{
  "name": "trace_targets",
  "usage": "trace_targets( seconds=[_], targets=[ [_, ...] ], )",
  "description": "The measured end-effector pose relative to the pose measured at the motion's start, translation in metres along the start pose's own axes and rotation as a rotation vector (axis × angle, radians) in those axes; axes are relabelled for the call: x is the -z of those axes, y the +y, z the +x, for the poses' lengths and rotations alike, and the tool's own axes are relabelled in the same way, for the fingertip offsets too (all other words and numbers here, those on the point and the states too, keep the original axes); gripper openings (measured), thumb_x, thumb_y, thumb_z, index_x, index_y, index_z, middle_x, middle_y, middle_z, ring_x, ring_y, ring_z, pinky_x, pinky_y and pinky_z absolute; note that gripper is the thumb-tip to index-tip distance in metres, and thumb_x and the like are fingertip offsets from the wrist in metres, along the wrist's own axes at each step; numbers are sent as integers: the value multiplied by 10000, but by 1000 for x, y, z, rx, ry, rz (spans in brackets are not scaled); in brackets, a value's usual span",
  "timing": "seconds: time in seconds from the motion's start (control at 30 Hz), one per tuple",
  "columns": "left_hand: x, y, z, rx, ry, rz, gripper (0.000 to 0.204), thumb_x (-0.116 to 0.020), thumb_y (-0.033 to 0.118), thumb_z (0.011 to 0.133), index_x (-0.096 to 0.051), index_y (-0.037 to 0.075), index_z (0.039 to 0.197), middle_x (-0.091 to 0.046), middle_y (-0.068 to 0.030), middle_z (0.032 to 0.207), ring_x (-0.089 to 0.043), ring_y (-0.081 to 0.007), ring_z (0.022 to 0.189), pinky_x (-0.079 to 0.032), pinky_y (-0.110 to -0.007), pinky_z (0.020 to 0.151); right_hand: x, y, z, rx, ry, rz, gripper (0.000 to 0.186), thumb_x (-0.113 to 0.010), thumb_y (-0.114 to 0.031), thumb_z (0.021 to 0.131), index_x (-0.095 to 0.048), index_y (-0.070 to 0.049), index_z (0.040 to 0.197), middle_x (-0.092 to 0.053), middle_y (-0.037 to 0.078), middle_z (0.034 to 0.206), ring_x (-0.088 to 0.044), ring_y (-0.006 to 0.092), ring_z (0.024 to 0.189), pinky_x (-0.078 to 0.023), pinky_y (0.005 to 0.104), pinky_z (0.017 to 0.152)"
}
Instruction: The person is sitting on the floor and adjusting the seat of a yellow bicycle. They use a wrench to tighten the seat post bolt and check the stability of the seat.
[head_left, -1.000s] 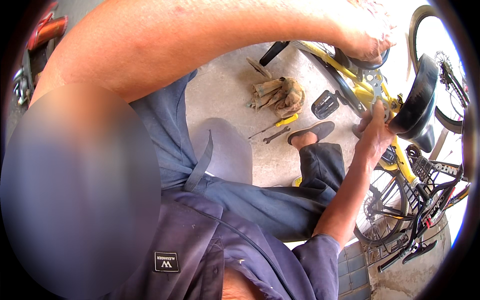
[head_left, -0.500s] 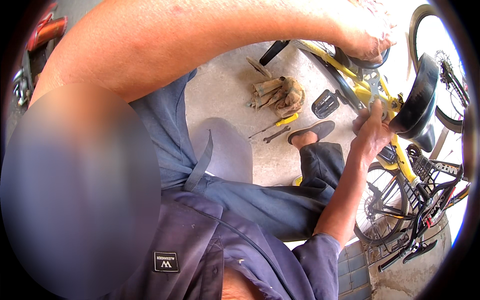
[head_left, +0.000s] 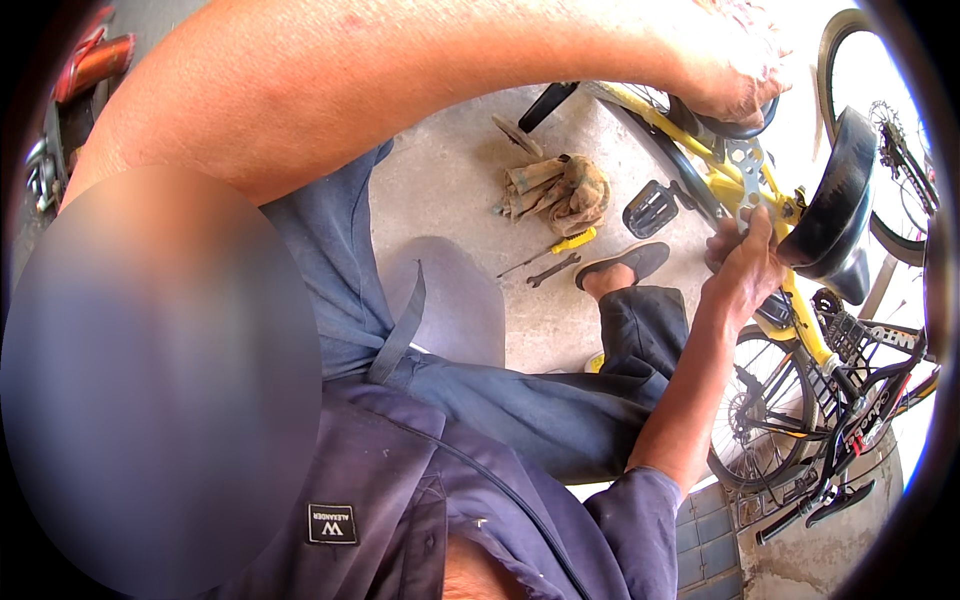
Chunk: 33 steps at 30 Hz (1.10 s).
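Note:
My right hand [head_left: 745, 262] is closed on the lower end of a flat, silver multi-hole bike wrench [head_left: 748, 178], thumb on its face. The wrench's upper end lies against the yellow bicycle frame [head_left: 722, 185], but what it engages cannot be made out. My left arm reaches across the top, and my left hand [head_left: 735, 88] rests on a black rounded part [head_left: 745, 128] of the bicycle; its fingers are washed out by glare. Right of the wrench is a black saddle [head_left: 835, 205]. A black pedal [head_left: 652, 208] is at the left of the frame.
On the concrete floor lie a crumpled brown cloth [head_left: 560, 190], a yellow-handled screwdriver [head_left: 570, 242] and a dark open-ended wrench [head_left: 553, 268]. My shoe [head_left: 640, 262] stands near the pedal. Another bicycle with a spoked wheel [head_left: 765, 410] is at the lower right.
The wrench has tilted slightly and more of its face shows; my right thumb has shifted a little lower on it. My left hand stays where it was.

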<state>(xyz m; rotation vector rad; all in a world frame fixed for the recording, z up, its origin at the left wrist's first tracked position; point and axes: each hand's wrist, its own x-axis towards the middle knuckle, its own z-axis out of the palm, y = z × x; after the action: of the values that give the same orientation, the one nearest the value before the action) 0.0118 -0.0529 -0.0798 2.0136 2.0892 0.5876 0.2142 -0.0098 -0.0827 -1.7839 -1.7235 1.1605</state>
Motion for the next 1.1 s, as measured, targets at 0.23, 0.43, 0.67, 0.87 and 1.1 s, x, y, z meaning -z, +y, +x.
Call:
trace_targets(
  seconds=[0.23, 0.43, 0.67, 0.87, 1.1],
  targets=[
    [4, -6, -4, -15, 51, -74, 390, -455, 265, 861, -584, -15, 1101, -529, -228, 1189, -475, -329, 1151, -331, -434, 997, 8, -3, 3, -26, -91, -31, 268, -582, -275, 884, -613, -10, 913, -591, 65, 641, -476, 110, 441, -378, 231, 400],
    [2, -7, -2, -23, 61, -64, 396, -473, 282, 853, -589, -16, 1085, -542, -230, 1158, -496, -328, 1118, -349, -434, 977, 8, -3, 8, -25, -114, -74, 308, -575, -253, 899, -601, 42, 985, -605, 102, 654, -510, 123, 439, -402, 234, 410],
    [-5, -8, 3, -2, 61, -42, 387, -474, 264, 841, -582, -17, 1086, -540, -234, 1149, -492, -336, 1119, -349, -437, 975, 7, 0, 5, 16, -86, -4, 254, -572, -257, 883, -618, -10, 926, -590, 73, 645, -456, 106, 432, -358, 237, 400],
    [-23, 39, 27, 402, 33, 350, 386, -475, 250, 834, -578, -23, 1086, -532, -238, 1154, -484, -340, 1120, -345, -440, 979, 5, -1, 7, -43, -108, -59, 241, -569, -247, 887, -617, -15, 932, -599, 55, 650, -488, 102, 442, -385, 226, 409],
    [7, -6, -8, -35, 58, -102, 407, -501, 257, 824, -571, -29, 1105, -527, -234, 1162, -477, -338, 1128, -339, -438, 987, 7, 1, 5, -6, -174, -120, 236, -576, -239, 885, -608, -22, 971, -604, 49, 656, -495, 94, 446, -395, 217, 418]
  ],
)
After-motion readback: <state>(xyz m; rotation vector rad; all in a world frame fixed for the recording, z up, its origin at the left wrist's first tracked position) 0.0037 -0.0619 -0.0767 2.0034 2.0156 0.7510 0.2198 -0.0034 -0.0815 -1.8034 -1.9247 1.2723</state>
